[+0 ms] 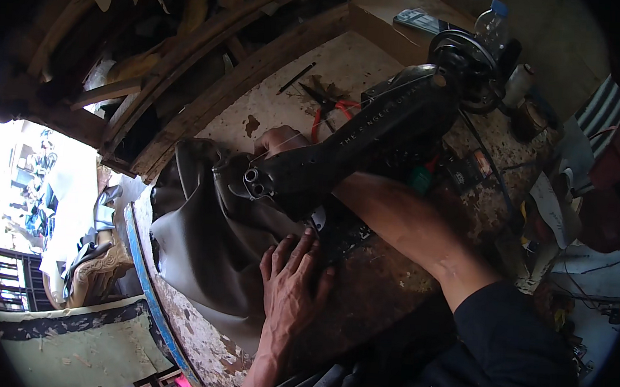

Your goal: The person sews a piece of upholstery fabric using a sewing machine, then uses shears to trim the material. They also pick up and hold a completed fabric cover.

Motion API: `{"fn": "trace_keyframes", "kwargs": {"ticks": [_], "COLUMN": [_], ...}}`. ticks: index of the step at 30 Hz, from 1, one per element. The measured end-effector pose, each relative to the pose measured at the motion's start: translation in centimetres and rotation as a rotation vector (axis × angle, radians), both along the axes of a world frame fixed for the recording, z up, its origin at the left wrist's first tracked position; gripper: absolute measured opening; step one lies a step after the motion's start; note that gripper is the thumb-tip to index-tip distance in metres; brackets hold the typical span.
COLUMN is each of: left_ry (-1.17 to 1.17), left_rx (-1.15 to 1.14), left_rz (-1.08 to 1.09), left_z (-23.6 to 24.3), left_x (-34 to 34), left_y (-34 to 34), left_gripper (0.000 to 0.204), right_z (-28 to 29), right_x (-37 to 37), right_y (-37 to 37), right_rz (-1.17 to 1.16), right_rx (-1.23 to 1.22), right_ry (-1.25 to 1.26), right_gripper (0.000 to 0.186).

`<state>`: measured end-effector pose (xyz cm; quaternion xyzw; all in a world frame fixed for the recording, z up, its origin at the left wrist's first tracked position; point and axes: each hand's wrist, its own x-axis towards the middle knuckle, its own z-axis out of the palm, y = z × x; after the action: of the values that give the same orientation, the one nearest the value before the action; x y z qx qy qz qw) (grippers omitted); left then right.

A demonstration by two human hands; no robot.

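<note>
One large sheet of dark grey-brown, leather-like material point(208, 258) lay in loose folds on the worktable point(199, 344), mostly to the left of the left hand point(293, 279) and partly beneath its fingers. From my remote seat I saw that hand palm down, fingers stretched forward and only slightly apart, laid flat on the material's edge and pinching nothing that I could make out. Just ahead of its fingertips stood the head of a black sewing machine point(378, 137), whose arm slanted away to the upper right. The right forearm point(401, 221) ran beneath that arm, and the right hand point(283, 141) showed on the far side, near the material's upper edge; its fingers were partly hidden, so I could not tell whether they gripped anything. Just beyond the right hand I noticed a red-handled tool point(316, 124) and, past it, a thin black rod point(296, 78). Farther off, to the right hand's upper right, were a cardboard box point(379, 26) and a clear bottle point(489, 26) with a blue cap.
</note>
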<state>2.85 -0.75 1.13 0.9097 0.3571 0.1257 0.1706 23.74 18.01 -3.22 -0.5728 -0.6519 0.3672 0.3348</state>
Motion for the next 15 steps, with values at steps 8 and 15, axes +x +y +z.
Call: {"fn": "trace_keyframes", "kwargs": {"ticks": [8,15], "left_ry": [-0.056,-0.113], "left_rx": [0.011,0.013], "left_rz": [0.096,0.122], "left_z": [-0.2,-0.5], "left_x": [1.1,1.7], "left_y": [0.3,0.8], "left_gripper": [0.048,0.046], "right_z": [-0.2,0.1], "right_x": [-1.3,-1.6], "right_y": [1.6,2.1], "right_rz": [-0.185,-0.154], "right_rx": [0.011,0.045], "right_ry": [-0.194,-0.126], "right_gripper": [0.033,0.030]}}
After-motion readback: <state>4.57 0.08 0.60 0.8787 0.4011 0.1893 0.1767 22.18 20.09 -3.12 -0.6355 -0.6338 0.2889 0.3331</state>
